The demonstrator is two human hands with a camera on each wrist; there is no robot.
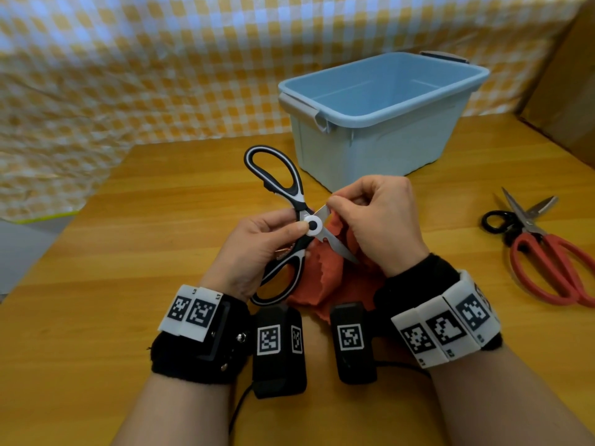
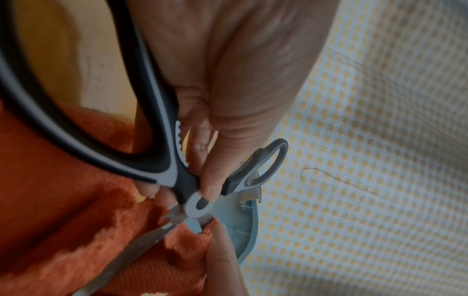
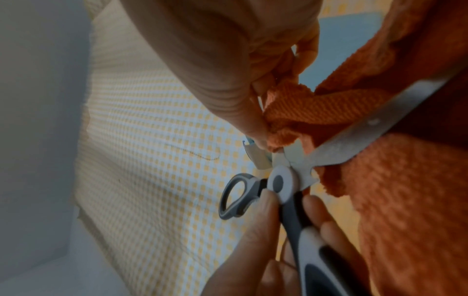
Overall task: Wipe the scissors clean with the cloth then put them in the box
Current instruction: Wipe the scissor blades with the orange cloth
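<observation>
Black-and-white kitchen scissors [image 1: 291, 201] hang spread wide open above the wooden table. My left hand [image 1: 257, 249] grips them by the lower handle, thumb on the white pivot disc [image 2: 196, 204]. An orange cloth [image 1: 325, 281] lies bunched under and around the blades. My right hand [image 1: 373, 217] pinches a fold of this cloth [image 3: 286, 112] around one blade just beyond the pivot. The other blade [image 3: 359, 136] lies bare across the cloth. The light blue box [image 1: 386, 114] stands open and empty behind the hands.
A second pair of scissors with red handles [image 1: 547, 252] lies on the table at the right. A brown cardboard surface [image 1: 566, 75] rises at the far right. A yellow checked sheet [image 1: 128, 59] covers the back and left.
</observation>
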